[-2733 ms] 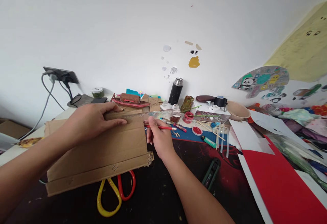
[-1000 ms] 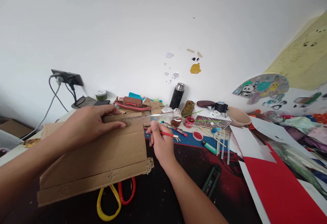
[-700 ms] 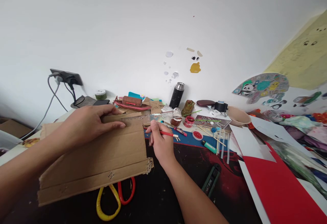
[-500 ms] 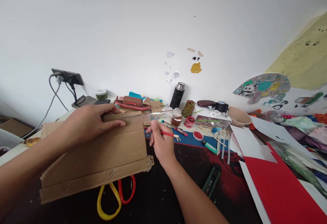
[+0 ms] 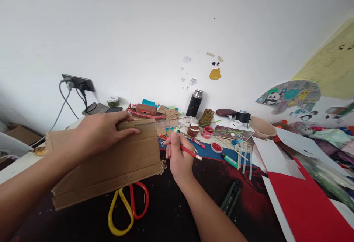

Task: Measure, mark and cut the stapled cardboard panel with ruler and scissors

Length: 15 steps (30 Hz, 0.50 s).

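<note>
Even, moderately bright illumination; soft shadow beside the vacuum flask [image 5: 194, 103]. Wall [image 5: 138, 43] greyer toward the upper corners. Wide-angle stretching at the margins; fine detail soft, small print unreadable.

- Likely a home: a craft corner, its counter [image 5: 16, 166] set against a plain white wall [image 5: 138, 32].
- Homely signs: cartoon cutouts on the wall, including a panda [image 5: 273, 97]; a black flask [image 5: 194, 102]; a heap of coloured cloth [image 5: 326, 132] at the right.
- Craft signs: red paint [image 5: 216, 147], scissors [image 5: 120, 214], cardboard [image 5: 110, 168], red paper [image 5: 304, 194].
</note>
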{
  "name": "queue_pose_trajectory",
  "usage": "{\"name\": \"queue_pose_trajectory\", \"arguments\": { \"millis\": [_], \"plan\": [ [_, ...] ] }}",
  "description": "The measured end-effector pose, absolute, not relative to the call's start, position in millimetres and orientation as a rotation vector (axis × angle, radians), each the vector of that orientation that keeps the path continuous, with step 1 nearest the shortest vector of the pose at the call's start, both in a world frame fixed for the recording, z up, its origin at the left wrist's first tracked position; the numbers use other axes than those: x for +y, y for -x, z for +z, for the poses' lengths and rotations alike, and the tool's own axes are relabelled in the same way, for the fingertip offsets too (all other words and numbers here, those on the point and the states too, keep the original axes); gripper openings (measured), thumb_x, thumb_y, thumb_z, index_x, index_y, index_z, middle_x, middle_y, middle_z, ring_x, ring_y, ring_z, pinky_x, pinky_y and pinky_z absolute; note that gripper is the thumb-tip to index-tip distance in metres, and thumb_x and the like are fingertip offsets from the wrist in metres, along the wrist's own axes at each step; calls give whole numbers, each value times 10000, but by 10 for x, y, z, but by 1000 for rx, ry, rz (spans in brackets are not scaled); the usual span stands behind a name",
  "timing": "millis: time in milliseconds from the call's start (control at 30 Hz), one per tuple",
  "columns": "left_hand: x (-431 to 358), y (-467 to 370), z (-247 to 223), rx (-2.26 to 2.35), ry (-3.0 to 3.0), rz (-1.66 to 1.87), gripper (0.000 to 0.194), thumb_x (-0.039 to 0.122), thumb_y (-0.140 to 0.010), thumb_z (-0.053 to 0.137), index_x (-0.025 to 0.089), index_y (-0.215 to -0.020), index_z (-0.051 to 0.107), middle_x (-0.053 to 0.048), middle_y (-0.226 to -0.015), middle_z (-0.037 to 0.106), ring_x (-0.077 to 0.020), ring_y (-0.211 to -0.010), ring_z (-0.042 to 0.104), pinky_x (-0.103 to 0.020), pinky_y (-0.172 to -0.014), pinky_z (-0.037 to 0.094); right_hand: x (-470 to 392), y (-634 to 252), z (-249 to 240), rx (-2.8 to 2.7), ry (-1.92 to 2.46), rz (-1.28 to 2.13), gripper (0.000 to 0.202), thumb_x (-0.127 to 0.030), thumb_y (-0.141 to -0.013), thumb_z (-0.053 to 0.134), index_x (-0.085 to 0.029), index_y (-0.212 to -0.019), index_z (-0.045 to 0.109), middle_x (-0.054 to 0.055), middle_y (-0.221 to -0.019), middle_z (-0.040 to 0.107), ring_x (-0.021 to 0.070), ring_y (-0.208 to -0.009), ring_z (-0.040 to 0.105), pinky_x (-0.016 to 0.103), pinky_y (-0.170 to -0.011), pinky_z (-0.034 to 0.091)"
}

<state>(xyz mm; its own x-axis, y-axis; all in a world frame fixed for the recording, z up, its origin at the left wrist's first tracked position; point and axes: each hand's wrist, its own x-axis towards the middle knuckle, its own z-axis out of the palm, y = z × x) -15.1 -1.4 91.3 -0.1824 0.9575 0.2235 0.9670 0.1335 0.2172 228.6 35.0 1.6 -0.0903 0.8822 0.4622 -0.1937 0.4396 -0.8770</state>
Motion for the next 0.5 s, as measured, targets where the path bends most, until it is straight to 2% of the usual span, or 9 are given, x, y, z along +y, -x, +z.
{"name": "queue_pose_trajectory", "arguments": {
  "millis": [133, 300, 500],
  "plan": [
    [-31, 111, 897, -2304, 1999, -446, 507, 771, -929, 569, 324, -1083, 753, -40, -820, 765, -290, -744, 668, -373, -684, 392, 280, -2288, 38, -1457, 526, 927, 546, -631, -1134, 582, -218, -820, 752, -46, -508, 532, 135, -433, 534, 283, -499, 435],
    [-75, -42, 918, -2285, 2010, -363, 435, 712, -942, 558, 316, -1025, 719, -63, -819, 761, -302, -716, 667, -378, -670, 378, 200, -2294, 62, -1589, 430, 821, 425, -507, -1171, 566, -235, -964, 818, -10, -636, 650, 146, -511, 606, 291, -545, 498],
    [-91, -231, 955, -2210, 2089, -329, 382, 667, -912, 543, 321, -976, 692, -64, -745, 724, -308, -628, 633, -379, -616, 323, 168, -2307, 106, -1625, 420, 771, 416, -472, -1186, 544, -230, -987, 818, 1, -658, 686, 149, -541, 645, 292, -585, 541]
  ]
}}
